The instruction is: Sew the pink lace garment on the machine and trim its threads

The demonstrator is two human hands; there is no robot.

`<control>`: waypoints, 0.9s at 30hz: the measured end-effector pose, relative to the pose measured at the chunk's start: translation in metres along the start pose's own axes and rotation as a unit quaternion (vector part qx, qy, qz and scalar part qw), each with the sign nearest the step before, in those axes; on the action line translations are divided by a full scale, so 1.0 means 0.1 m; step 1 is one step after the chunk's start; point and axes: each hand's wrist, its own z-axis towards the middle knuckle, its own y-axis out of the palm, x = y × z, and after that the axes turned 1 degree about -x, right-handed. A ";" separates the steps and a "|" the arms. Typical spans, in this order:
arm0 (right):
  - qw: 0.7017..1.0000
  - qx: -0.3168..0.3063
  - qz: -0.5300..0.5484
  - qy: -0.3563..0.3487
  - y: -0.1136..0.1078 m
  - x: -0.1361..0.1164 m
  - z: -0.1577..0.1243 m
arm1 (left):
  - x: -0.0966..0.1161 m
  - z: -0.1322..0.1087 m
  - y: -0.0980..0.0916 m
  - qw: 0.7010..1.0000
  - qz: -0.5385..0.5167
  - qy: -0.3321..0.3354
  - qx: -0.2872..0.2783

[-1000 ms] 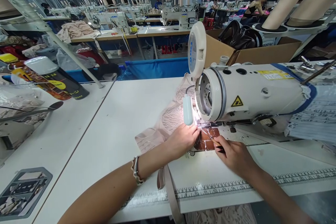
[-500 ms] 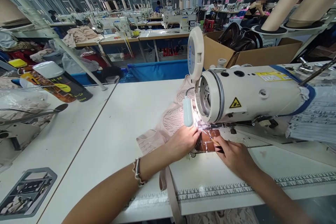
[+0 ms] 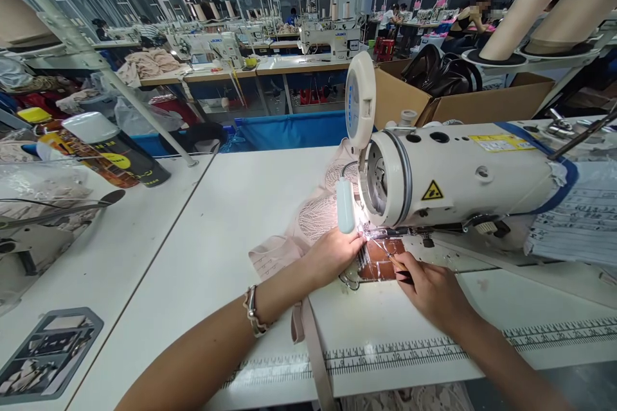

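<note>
My left hand rests with fingers pressed down on pale pink lace fabric beside the needle of a white sewing machine. My right hand is pinched round a thin pointed tool whose tip reaches toward the presser foot over the brown plate. A small lamp lights the needle area. A pink strap hangs over the table's near edge.
A ruler strip runs along the white table's front. Printed sheets lie at the right. At the left stand a dark spray can and a tool tray. A cardboard box sits behind; other workers sit at distant machines.
Both hands stay at the needle, shifted only slightly. The view has tilted a little upward.
</note>
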 end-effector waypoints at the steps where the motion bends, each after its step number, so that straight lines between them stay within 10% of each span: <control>1: 1.000 0.000 0.003 0.000 0.00 0.00 0.00 | 0.00 0.00 -0.01 1.000 0.005 0.000 -0.005; 11: 0.999 -0.028 0.032 0.022 -0.18 0.04 -0.09 | 0.02 0.03 -0.02 0.998 0.055 0.004 -0.002; 27: 0.952 0.031 -0.257 0.165 -0.63 0.58 -0.71 | 0.01 0.06 -0.02 0.996 0.084 -0.007 -0.025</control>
